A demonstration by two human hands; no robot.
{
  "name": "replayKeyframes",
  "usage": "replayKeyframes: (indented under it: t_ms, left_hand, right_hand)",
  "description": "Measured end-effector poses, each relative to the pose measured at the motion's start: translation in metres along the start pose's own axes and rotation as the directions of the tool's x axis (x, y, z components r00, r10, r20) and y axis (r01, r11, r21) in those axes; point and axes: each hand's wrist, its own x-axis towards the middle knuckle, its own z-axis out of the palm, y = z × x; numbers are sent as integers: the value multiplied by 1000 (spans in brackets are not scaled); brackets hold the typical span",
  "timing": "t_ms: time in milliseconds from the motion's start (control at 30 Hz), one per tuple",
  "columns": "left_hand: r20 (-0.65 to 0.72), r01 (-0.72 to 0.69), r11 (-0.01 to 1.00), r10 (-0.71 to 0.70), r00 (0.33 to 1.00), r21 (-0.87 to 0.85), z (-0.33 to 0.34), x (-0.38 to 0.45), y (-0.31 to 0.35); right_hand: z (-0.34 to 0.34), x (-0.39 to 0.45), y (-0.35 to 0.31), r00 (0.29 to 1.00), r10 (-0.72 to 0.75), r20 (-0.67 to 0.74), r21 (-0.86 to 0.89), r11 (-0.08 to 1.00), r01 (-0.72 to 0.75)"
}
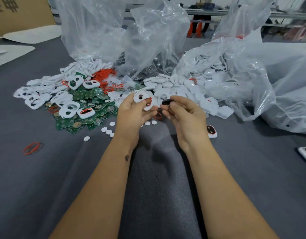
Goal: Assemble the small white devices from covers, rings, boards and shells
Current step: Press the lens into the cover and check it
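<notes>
Fitting stage: left hand (pixel 131 111) gripping white cover (pixel 143 99) with red ring (pixel 149 102) above the grey table (pixel 45 169), right hand (pixel 181 111) pinching small dark piece (pixel 166 102), likely seating it next.

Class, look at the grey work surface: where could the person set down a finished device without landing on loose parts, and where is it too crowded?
Free: the grey cloth nearest the person, left of the left forearm, below the lone red ring; also the strip right of the right forearm. Crowded: the green boards, the white covers and the bagged shells beyond both hands.
</notes>
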Motion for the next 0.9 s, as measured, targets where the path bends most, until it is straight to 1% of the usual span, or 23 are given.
replayKeyframes:
  t_ms: [100, 133, 267, 467, 733, 800, 900]
  left_hand:
    - [29, -4, 1000, 4, 1000, 23, 0, -1, -3]
    - [48, -6, 999, 4, 999, 38, 0, -1, -4]
    - [87, -38, 997, 31, 996, 73, 1, -3, -5]
    - [84, -37, 995, 30, 996, 91, 0, -2, -6]
    - [79, -5, 998, -1, 997, 70, 0, -3, -4]
    - [79, -6, 994, -2, 997, 107, 0, -4, -4]
    - [61, -44, 985, 34, 998, 168, 0, -3, -3]
  right_hand:
    - [-1, -1, 0, 988, -153, 5, -212, 966, 151]
    - [-1, -1, -1, 985, -173, 11, -241, 955, 171]
    - [2, -2, -2, 994, -110, 12, -183, 977, 110]
    - [2, -3, -1, 990, -138, 4, -233, 963, 135]
    - [1, -2, 0, 997, -77, -1, -192, 979, 75]
    - [0, -1, 0, 997, -75, 2, -185, 980, 74]
    - [-1, 0, 1, 998, -69, 11, -184, 981, 70]
